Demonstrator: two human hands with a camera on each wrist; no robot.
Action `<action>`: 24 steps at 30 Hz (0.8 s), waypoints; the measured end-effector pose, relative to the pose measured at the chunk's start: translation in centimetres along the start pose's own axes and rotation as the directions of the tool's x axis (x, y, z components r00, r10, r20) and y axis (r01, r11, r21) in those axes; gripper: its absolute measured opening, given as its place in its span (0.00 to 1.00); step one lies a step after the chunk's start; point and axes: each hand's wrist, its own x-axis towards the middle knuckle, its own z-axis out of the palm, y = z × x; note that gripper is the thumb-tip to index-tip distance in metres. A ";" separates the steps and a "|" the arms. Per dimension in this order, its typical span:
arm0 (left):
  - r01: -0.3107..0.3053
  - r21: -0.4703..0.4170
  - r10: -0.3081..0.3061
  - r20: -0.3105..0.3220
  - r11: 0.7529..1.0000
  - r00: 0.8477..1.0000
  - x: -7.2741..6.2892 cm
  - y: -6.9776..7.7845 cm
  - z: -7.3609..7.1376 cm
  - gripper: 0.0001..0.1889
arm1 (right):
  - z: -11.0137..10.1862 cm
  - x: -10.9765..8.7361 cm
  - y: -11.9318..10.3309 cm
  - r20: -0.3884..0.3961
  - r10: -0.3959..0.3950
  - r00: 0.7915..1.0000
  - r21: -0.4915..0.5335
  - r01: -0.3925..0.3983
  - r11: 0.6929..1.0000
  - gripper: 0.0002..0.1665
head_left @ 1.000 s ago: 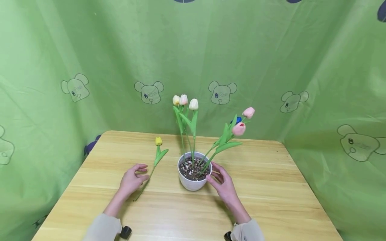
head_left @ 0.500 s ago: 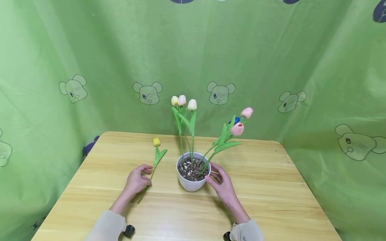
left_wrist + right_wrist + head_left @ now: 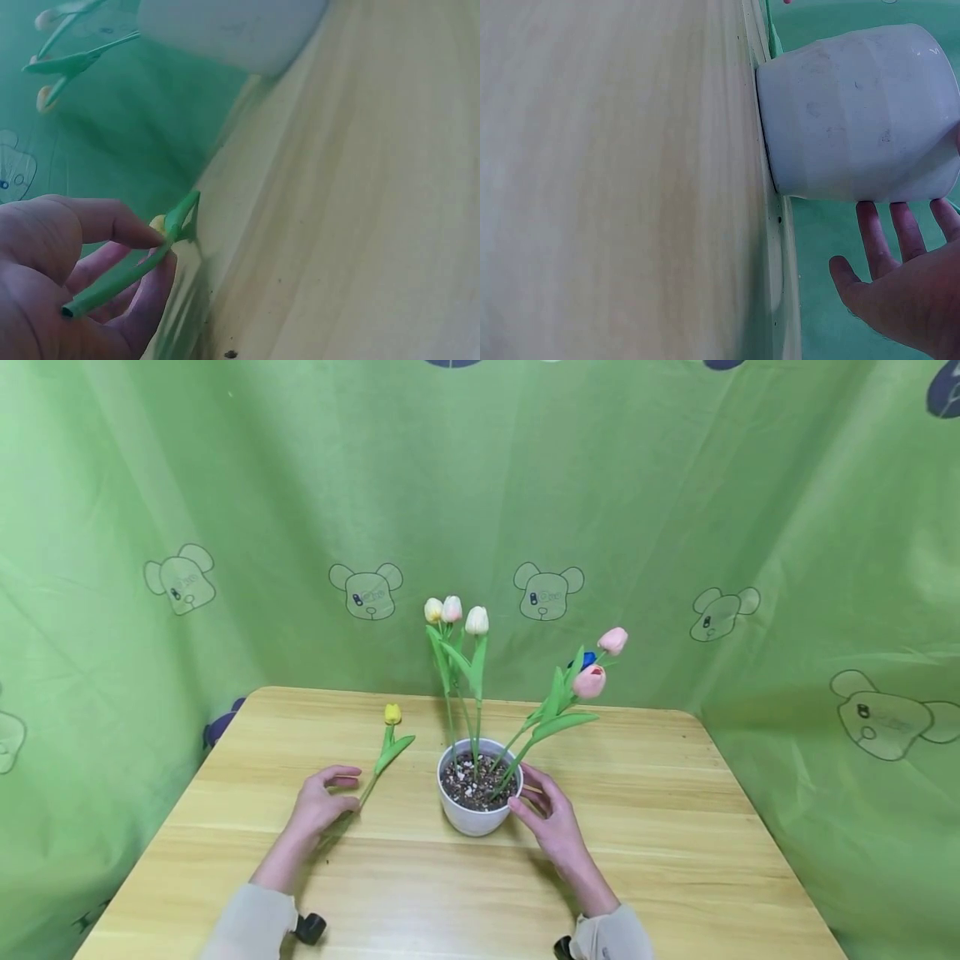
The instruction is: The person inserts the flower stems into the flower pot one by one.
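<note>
With thumb and fingers, my left hand [image 3: 321,802] pinches the green stem of a yellow tulip [image 3: 392,715]. In the left wrist view the cut stem end [image 3: 112,286] points back toward the palm. My right hand [image 3: 557,828] lies against the right side of a white flower pot [image 3: 474,823], thumb at the near rim. Seen from the right wrist, several fairly straight fingertips touch the pot's wall [image 3: 855,112], and one finger is apart from it. Pale tulips [image 3: 477,621] stand upright in the potting soil [image 3: 468,785]; pink tulips [image 3: 589,682] and a blue one [image 3: 583,660] lean right.
The pot stands on a light wooden table [image 3: 675,843]. Behind and beside the table hangs a green curtain [image 3: 637,485] printed with bear heads. A small dark speck [image 3: 231,354] lies on the wood near my left hand.
My left hand has taken hold of the yellow tulip's stem and then shifted left, tilting the stem further. My right hand and the pot have stayed in place.
</note>
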 end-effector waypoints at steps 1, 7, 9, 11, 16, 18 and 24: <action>0.008 -0.011 -0.008 0.004 1.000 1.000 0.0 0.0 -0.1 0.33 | 0.0 0.0 0.0 0.000 -0.002 1.000 -0.002 0.002 1.000 0.38; 0.073 -0.123 -0.060 0.102 0.990 0.993 0.1 -0.4 -0.6 0.33 | 0.0 0.0 0.0 -0.001 -0.004 1.000 -0.012 0.004 1.000 0.38; 0.108 -0.171 -0.080 0.167 0.979 0.983 0.1 -0.6 -0.8 0.33 | 0.0 0.0 0.0 -0.002 -0.002 1.000 -0.011 0.002 1.000 0.38; 0.143 -0.204 -0.093 0.235 0.968 0.968 -0.1 -0.7 -0.9 0.34 | 0.0 0.0 0.0 -0.002 0.000 1.000 -0.007 0.000 1.000 0.38; 0.183 -0.256 -0.080 0.367 0.949 0.927 -0.5 -1.1 -0.8 0.34 | 0.0 0.0 0.1 -0.002 0.008 1.000 -0.003 -0.008 1.000 0.38; 0.178 -0.269 -0.061 0.392 0.947 0.918 -0.7 -1.1 -0.6 0.34 | 0.0 0.0 0.1 -0.002 0.010 1.000 -0.004 -0.010 1.000 0.39; 0.157 -0.270 -0.041 0.391 0.950 0.919 -1.2 -0.9 0.1 0.33 | 0.0 0.0 0.2 0.000 0.007 1.000 0.000 -0.007 1.000 0.39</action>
